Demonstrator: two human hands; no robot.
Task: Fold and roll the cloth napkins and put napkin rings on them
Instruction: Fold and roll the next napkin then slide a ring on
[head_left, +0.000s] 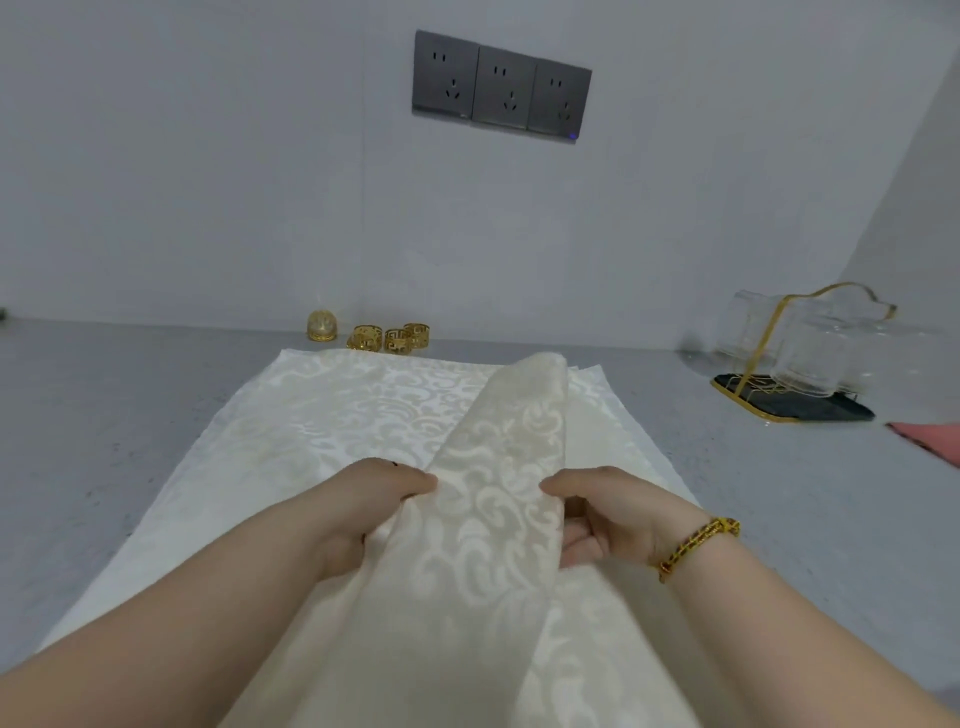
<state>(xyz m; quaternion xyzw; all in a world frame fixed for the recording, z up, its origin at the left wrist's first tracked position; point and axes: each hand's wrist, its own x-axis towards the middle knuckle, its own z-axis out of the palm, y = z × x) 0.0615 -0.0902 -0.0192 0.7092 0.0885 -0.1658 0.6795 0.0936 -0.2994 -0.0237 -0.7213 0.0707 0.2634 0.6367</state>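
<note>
Wall: a plain pale wall (208, 156) stood behind the table, meeting it along the far edge.
Table: a grey speckled table (104, 415) carried everything in view.
Napkin pile: cream patterned napkins (322, 415) lay flat and spread in the middle of the table, their layered edges showing at the far right corner.
Lifted napkin: one cream napkin (498, 493) was raised off the pile as a long, loosely folded strip, running from the near edge of the view up to a rounded fold at its far end.
Left hand: the left hand (363, 499) gripped the strip's left edge, its fingers (415, 480) curled round the cloth.
Right hand: the right hand (608, 514) pinched the strip's right edge, thumb on top and fingers (582, 540) tucked under.
Glass rack: clear glasses on a gold-framed rack (795, 353) with a dark base stood far right, well apart from the napkins.
Sockets: three dark wall sockets (501, 85) sat side by side on the wall.
Pink cloth: a pink cloth (930, 441) was cut off by the right edge of the view.
Napkin rings: gold openwork napkin rings (389, 338) were clustered by the wall, just beyond the pile's far edge.
Gold dome: a small gold dome (322, 326) stood just left of the rings.
Bracelet: a gold bracelet (696, 543) circled the right wrist.
</note>
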